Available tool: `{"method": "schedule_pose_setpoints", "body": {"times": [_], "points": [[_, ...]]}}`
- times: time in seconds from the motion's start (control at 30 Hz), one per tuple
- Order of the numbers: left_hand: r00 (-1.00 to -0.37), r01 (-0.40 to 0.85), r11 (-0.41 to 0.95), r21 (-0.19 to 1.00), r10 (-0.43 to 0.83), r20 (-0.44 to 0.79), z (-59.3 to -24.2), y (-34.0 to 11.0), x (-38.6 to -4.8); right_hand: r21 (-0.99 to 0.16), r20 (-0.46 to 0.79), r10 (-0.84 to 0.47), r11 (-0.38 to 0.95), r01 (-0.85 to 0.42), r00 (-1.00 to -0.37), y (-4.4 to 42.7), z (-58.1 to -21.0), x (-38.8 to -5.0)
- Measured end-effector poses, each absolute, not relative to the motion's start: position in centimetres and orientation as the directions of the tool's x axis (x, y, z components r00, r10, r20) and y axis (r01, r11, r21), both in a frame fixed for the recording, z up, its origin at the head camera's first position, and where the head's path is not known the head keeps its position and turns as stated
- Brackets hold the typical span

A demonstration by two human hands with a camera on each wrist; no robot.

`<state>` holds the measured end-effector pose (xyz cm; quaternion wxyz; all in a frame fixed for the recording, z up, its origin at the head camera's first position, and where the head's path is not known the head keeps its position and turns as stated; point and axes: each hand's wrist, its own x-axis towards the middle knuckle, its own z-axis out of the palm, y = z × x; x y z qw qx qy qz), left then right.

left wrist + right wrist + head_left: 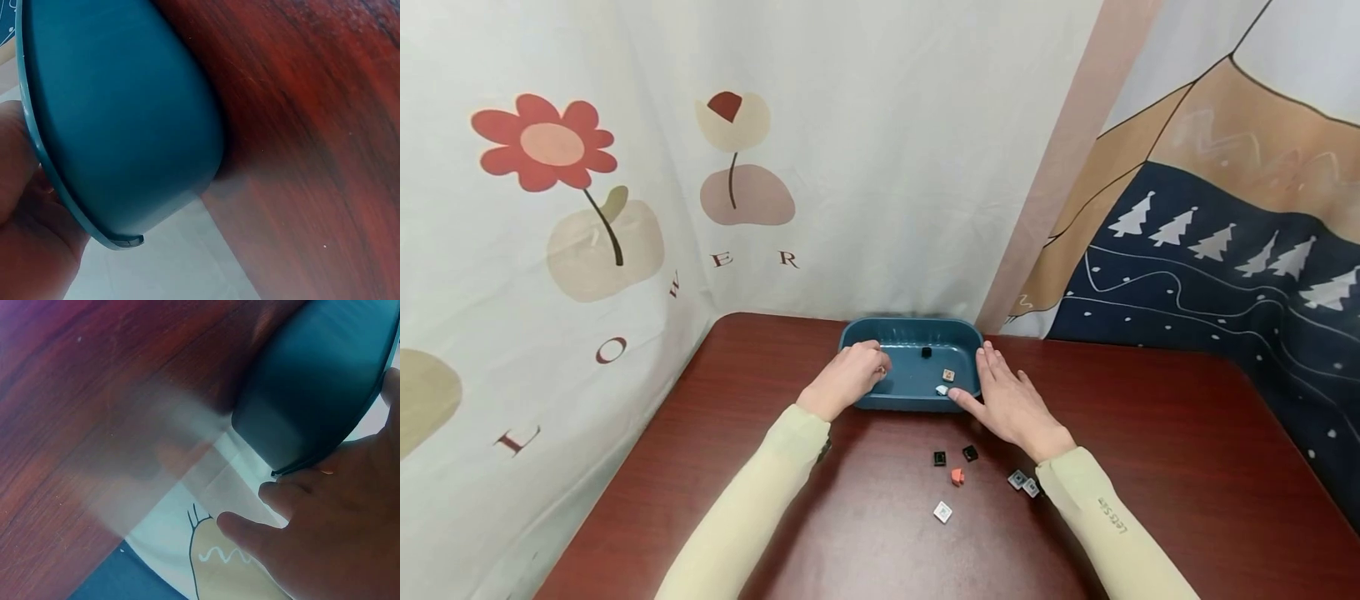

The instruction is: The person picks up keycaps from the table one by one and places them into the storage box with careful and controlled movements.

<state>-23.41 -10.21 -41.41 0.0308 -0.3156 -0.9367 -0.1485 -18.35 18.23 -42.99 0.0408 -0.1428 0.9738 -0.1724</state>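
A blue plastic basin (910, 403) stands at the back of the table. My left hand (848, 373) reaches over its left end, fingers curled inside, and pinches what looks like a small pale keycap (882, 370), mostly hidden by the fingers. In the left wrist view the basin's wall (125, 119) covers those fingertips. At the right end, my right hand (1011, 408) rests against the rim with its fingers extended and its thumb by the front edge. Inside the basin lie a black keycap (927, 352), a tan keycap (948, 375) and a white keycap (942, 390).
On the brown table (737, 467), nearer the front, lie two black keycaps (940, 458), an orange keycap (957, 477) and a white keycap (943, 512). Two grey keycaps (1017, 479) sit beside my right wrist. A printed curtain (880, 167) hangs directly behind the basin.
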Motion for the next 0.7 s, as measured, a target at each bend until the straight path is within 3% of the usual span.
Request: {"method": "schedule_pose_setpoints", "body": {"times": [0.17, 0.33, 0.57, 0.7], "points": [[-0.796, 0.606, 0.769, 0.205, 0.586, 0.154, -41.6, -10.1, -23.5, -0.351, -0.048, -0.291, 0.901, -0.257, -0.956, 18.3, -43.0, -18.4], [-0.768, 0.633, 0.757, 0.161, 0.588, 0.255, -41.8, -10.1, -23.2, -0.351, -0.048, -0.284, 0.902, -0.25, -0.957, 18.3, -43.0, -18.6], [-0.666, 0.711, 0.692, 0.126, 0.604, 0.438, -41.8, -10.0, -21.5, -0.345, -0.049, -0.285, 0.904, -0.251, -0.957, 18.3, -43.1, -18.6], [-0.603, 0.757, 0.648, 0.088, 0.639, 0.478, -41.5, -9.8, -20.0, -0.34, -0.048, -0.284, 0.906, -0.252, -0.958, 18.3, -43.0, -18.6]]}}
